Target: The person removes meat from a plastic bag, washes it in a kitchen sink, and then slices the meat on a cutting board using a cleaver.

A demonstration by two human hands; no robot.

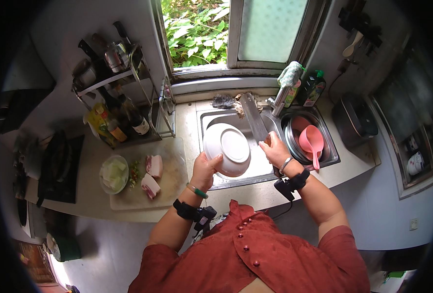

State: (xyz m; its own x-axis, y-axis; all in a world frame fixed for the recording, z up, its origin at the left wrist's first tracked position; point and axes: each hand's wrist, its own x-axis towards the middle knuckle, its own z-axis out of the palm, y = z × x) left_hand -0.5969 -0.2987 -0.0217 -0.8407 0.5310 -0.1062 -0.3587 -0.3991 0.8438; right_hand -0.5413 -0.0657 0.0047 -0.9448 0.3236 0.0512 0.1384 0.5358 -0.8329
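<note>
My left hand (204, 169) grips a white ceramic bowl (225, 141) by its rim, thumb across the underside. The bowl is tipped over, its round foot ring facing me, above the left basin of the steel sink (216, 181). In my right hand (277, 152) is a knife with a broad metal blade (253, 115), held by the handle. The blade points away from me towards the window, to the right of the bowl and apart from it. Just beyond the blade's upper part lie a dark scrubber (224, 101) and a crumpled brownish cloth or wrapper (239, 106).
Stacked bowls and a pink ladle (311, 141) fill the right basin, near the faucet (279, 100) and a detergent bottle (313, 88). On the left, a cutting board (174, 175) bears two pork pieces (154, 166), chopped peppers and a bowl of pale green slices (114, 175). Behind stands a metal rack (152, 91).
</note>
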